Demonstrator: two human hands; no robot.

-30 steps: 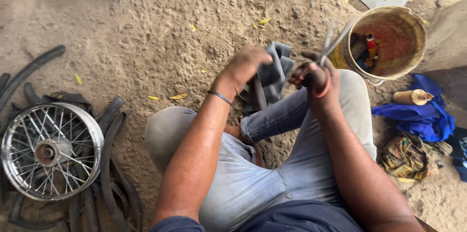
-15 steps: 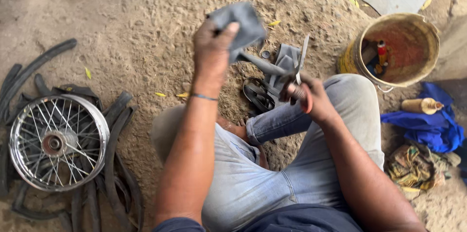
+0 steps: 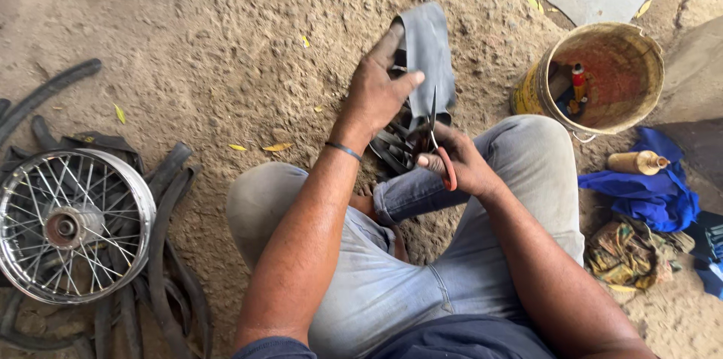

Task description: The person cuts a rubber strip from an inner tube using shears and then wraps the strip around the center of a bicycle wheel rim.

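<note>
From the head camera, the left hand [image 3: 376, 91] grips a flat grey piece of rubber tube [image 3: 429, 54], holding it up above the sandy ground [image 3: 248, 42]. The right hand [image 3: 458, 159] is closed on red-handled scissors [image 3: 440, 149], whose blades meet the lower edge of the rubber. A spoked wheel [image 3: 71, 225] lies on black rubber strips to the left. A rusty yellow bucket [image 3: 602, 76] stands to the right, near a blue cloth [image 3: 648, 193].
</note>
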